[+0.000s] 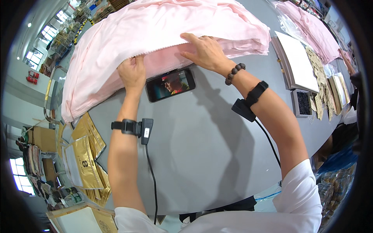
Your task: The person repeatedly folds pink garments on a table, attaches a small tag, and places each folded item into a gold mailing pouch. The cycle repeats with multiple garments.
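A tall stack of pink fabric pieces [163,26] with finely toothed edges lies across the far side of the table. My left hand [132,72] pinches the front edge of the top piece between thumb and fingers, lifting it slightly off the layers below. Over at the right, my right hand [208,54] rests at the same edge, thumb and forefinger spread apart; some of its fingertips are hidden against the cloth. Between the hands, a smartphone [170,85] lies against the stack's front, a picture playing on its screen.
Gold plastic packaging bags [87,163] lie at the table's left edge. To the right are white boards [297,61], a small box of dark bits [302,102], paper hang tags [320,84] and another pink fabric stack [311,32]. Cables [152,174] trail from both wrist straps.
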The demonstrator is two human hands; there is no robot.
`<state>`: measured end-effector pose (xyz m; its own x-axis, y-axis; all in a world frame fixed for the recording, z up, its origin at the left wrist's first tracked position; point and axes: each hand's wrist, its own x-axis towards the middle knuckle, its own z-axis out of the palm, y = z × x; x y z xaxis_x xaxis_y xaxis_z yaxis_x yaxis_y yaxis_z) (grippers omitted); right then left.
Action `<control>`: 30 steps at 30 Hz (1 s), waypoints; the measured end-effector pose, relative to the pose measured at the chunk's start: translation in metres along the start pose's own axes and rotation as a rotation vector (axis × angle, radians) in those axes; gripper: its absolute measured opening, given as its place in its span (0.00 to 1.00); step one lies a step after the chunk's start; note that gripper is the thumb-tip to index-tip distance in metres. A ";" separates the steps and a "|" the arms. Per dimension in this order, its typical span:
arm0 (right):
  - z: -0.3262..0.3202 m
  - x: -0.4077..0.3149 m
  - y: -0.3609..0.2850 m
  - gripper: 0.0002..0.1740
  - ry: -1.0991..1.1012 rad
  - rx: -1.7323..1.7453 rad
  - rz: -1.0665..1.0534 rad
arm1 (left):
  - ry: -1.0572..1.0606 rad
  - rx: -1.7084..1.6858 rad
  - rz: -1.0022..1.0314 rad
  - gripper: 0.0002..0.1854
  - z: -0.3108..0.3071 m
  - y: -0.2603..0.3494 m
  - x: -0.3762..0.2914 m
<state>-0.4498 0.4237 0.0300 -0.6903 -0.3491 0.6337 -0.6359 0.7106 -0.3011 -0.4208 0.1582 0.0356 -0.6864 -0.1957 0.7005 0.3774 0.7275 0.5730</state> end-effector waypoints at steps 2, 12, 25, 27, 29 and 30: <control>0.002 0.004 0.002 0.23 0.005 -0.070 0.003 | 0.159 0.208 0.366 0.19 -0.008 0.012 -0.009; -0.018 0.019 0.011 0.25 0.246 0.002 -0.156 | -0.294 -1.191 -0.785 0.33 0.011 0.026 -0.006; -0.136 -0.016 0.134 0.25 0.267 -0.286 0.137 | 0.320 -0.779 -0.600 0.25 -0.083 0.030 0.028; -0.158 -0.021 0.126 0.24 0.329 -0.189 0.019 | 0.402 -0.722 -0.604 0.25 -0.079 0.019 0.023; -0.180 -0.033 0.107 0.24 0.225 -0.036 0.045 | 0.390 -0.722 -0.642 0.25 -0.077 0.004 0.017; -0.191 -0.041 0.094 0.25 0.150 0.033 0.034 | 0.404 -0.736 -0.655 0.26 -0.075 -0.004 0.014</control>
<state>-0.4153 0.6219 0.1115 -0.6537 -0.2285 0.7215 -0.6259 0.6991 -0.3457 -0.3857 0.1027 0.0752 -0.6855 -0.7070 0.1738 0.3847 -0.1491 0.9109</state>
